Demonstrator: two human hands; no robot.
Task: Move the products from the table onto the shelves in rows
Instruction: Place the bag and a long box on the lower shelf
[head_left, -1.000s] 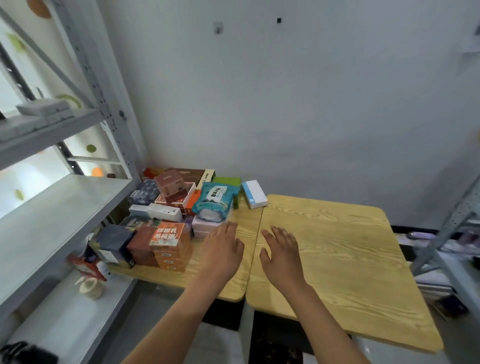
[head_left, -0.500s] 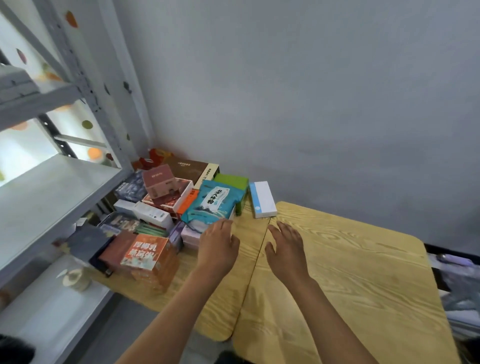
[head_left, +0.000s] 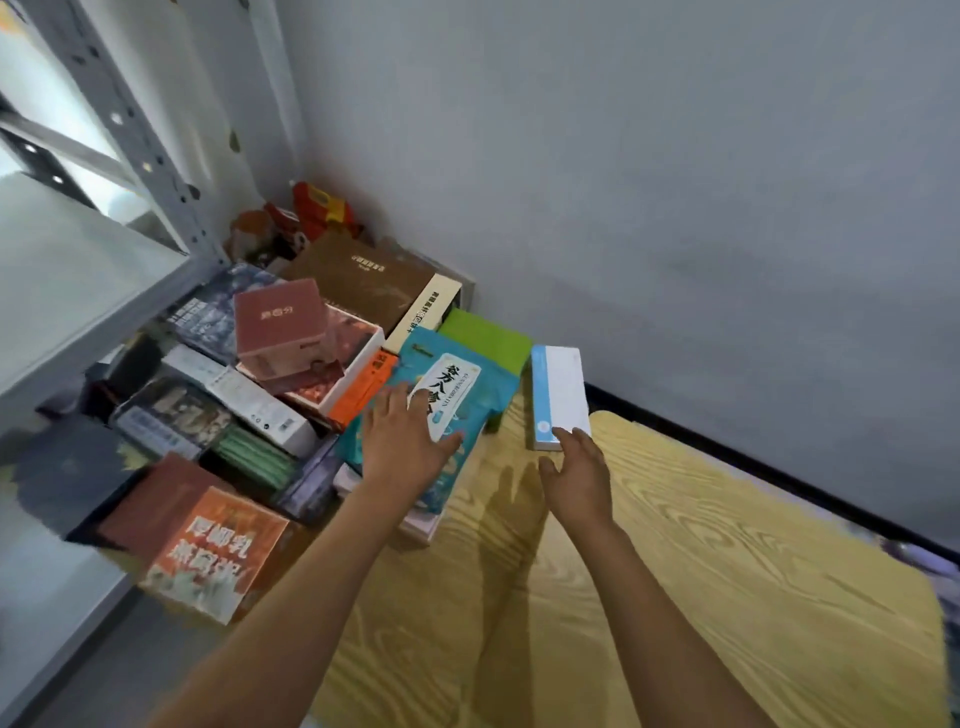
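Since a second earlier both hands had moved from the bare table (head_left: 727, 571) to the far-left pile: left hand (head_left: 402, 452), fingers spread, lay on the teal pouch (head_left: 457, 395); right hand (head_left: 576, 473), fingers spread, touched the near end of the white box (head_left: 560, 395), so picking up seemed about to begin. Counted: one shelf (head_left: 62, 280) at left, bare; some fifteen products, all on the table; two hands.

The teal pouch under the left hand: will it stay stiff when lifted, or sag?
The teal pouch looks like soft film, so it will probably sag. It lies tilted on other boxes, so it may slide. The left hand rests open on it.
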